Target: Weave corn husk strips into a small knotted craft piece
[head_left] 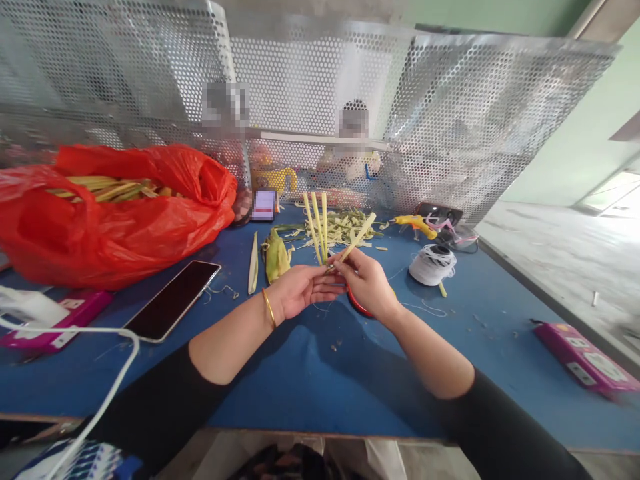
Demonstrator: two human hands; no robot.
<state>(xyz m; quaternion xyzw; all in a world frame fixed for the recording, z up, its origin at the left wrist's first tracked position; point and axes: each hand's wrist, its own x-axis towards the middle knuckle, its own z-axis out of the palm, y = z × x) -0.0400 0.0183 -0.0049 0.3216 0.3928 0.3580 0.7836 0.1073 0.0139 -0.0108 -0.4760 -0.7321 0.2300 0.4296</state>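
Note:
My left hand (300, 290) pinches the lower ends of several upright, pale yellow-green plant strips (316, 227) between thumb and fingers; its other fingers stretch out below. Close against it, my right hand (367, 280) is closed on one more strip (359, 237), which slants up to the right. Both sets of fingertips meet at the base of the bunch, so the joint is partly hidden. A red-handled tool (357, 303) lies partly covered beneath my right hand. Just beyond my left hand sit a greenish husk-like piece (277, 257) and a narrow flat strip (253, 263).
A red plastic bag (125, 233) of strips fills the left, beside a dark phone (173, 300). Plant scraps (345, 227) lie behind the hands. Right of them are a white thread spool (433, 265), a yellow glue gun (416, 225) and a purple box (585, 357). A perforated metal screen (310, 73) stands behind.

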